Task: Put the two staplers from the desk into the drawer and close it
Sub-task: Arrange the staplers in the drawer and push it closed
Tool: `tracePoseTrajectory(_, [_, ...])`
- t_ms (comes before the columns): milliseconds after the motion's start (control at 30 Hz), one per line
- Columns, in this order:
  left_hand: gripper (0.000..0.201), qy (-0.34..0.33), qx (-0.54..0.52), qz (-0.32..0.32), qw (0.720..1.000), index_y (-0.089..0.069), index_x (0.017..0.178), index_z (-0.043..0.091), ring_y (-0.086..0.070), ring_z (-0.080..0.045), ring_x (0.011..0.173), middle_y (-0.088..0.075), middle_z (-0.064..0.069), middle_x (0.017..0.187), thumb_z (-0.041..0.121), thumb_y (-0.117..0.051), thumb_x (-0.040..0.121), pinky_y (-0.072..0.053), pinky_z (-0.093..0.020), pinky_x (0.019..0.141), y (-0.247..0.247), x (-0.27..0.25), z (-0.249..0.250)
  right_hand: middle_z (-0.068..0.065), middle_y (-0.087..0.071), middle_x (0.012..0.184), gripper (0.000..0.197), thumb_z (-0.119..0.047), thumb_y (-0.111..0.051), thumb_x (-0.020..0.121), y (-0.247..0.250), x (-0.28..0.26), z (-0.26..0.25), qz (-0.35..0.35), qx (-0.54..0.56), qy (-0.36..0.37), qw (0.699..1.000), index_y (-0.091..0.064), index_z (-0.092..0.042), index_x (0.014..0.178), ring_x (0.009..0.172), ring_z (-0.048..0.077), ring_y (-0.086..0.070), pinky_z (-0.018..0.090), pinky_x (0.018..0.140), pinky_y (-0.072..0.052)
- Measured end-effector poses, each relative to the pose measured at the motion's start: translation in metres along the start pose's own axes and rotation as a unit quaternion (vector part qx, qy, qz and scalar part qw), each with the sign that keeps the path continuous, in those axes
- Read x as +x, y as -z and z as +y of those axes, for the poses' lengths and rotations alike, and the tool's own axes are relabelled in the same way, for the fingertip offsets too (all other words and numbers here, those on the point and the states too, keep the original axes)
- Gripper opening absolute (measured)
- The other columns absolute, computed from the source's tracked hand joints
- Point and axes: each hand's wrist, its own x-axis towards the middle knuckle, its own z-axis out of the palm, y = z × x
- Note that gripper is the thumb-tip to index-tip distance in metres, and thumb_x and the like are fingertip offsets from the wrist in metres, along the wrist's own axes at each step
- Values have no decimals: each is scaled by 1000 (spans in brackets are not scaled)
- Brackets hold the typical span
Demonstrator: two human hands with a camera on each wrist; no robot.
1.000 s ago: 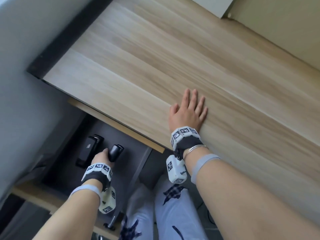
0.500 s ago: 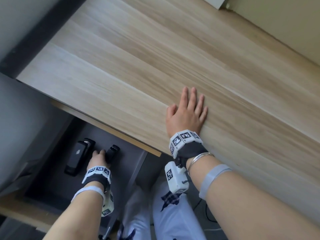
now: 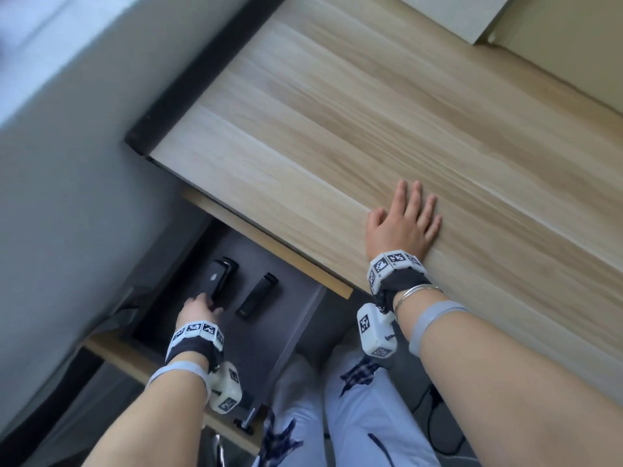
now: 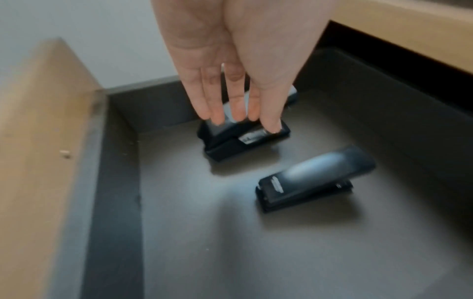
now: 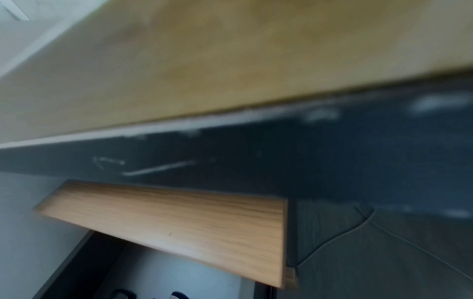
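Observation:
Two black staplers lie side by side in the open grey drawer (image 3: 269, 335). The larger one (image 3: 220, 281) (image 4: 243, 139) is on the left and the slimmer one (image 3: 258, 294) (image 4: 312, 178) lies free to its right. My left hand (image 3: 207, 303) (image 4: 243, 121) reaches down into the drawer with straight fingers. Its fingertips (image 4: 217, 119) touch the near end of the larger stapler, with the thumb against that stapler's side. My right hand (image 3: 403, 220) lies flat, fingers spread, on the wooden desk (image 3: 371, 129) near its front edge. It does not show in the right wrist view.
The drawer's wooden front (image 3: 128, 362) (image 4: 38, 141) is pulled out toward me, with a metal handle (image 3: 247, 423) below it. A wooden rail (image 3: 269, 251) (image 5: 179, 226) runs under the desk edge above the drawer. A grey wall stands to the left, and my legs are under the desk.
My left hand set the slimmer stapler down in the drawer, let go of it and moved left to the larger stapler. My right hand has stayed flat on the desk.

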Motion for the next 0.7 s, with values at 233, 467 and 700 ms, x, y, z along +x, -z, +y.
tracePoseTrajectory(233, [28,118,-1,115,986,-56,114,4,-42,-42,117,-45,-23,127,10,-54,87,-44,-46,95,29,-40,-76,5,-27,159,66,-30,-31,83,6,0,-1,-31,21,-2,999,-31,-21,148,147,32,-20,52,119,-13])
tracePoseTrajectory(467, [68,263,-117,20,957,-36,136,-5,-55,-41,117,-51,-26,131,2,-62,74,-47,-47,99,10,-61,-99,3,-23,160,64,-25,-40,87,3,0,0,-36,19,0,999,-27,-22,150,149,30,-15,51,120,-10])
tracePoseTrajectory(700, [46,270,-151,4,951,-35,138,-6,-53,-37,123,-51,-24,135,7,-40,95,-43,-40,103,-6,-74,-84,4,-23,160,66,-25,-38,85,1,0,0,-27,18,6,999,-28,-21,149,149,30,-16,51,119,-11])
